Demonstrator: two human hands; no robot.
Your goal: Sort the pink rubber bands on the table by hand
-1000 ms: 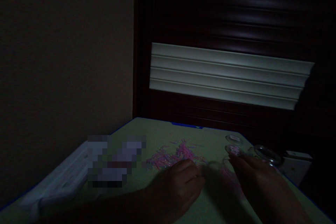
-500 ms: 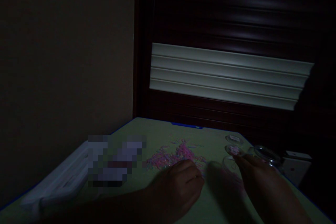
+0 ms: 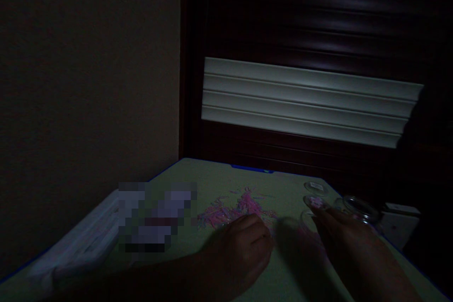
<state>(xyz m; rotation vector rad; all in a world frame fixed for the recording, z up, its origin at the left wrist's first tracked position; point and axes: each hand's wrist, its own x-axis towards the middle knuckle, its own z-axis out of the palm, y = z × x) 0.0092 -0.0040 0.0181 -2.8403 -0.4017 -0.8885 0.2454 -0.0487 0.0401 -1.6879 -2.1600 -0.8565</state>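
In dim light, my left hand (image 3: pixel 244 250) is closed near the front middle of the table, back of the hand upward; whatever its fingers hold is hidden. Just beyond it lies a loose pile of small thin pink and pale pieces (image 3: pixel 247 204). My right hand (image 3: pixel 348 236) has its fingers stretched forward at a round clear shallow dish (image 3: pixel 314 202) holding pink bits, fingertips at its near edge. Partly under these fingers is another round clear dish or lid (image 3: pixel 307 219). More pink pieces (image 3: pixel 311 240) lie in the shadow left of the right hand.
Another round clear lid with a white label (image 3: pixel 316 187) lies behind. A clear round container (image 3: pixel 360 208) and a white box (image 3: pixel 399 224) stand at the right. A white tray-like object (image 3: pixel 81 233) and a pixelated patch occupy the left. The pale table (image 3: pixel 212 172) has blue edges.
My right hand has shifted slightly left, further over the dishes. My left hand has barely moved, and the pile looks the same.
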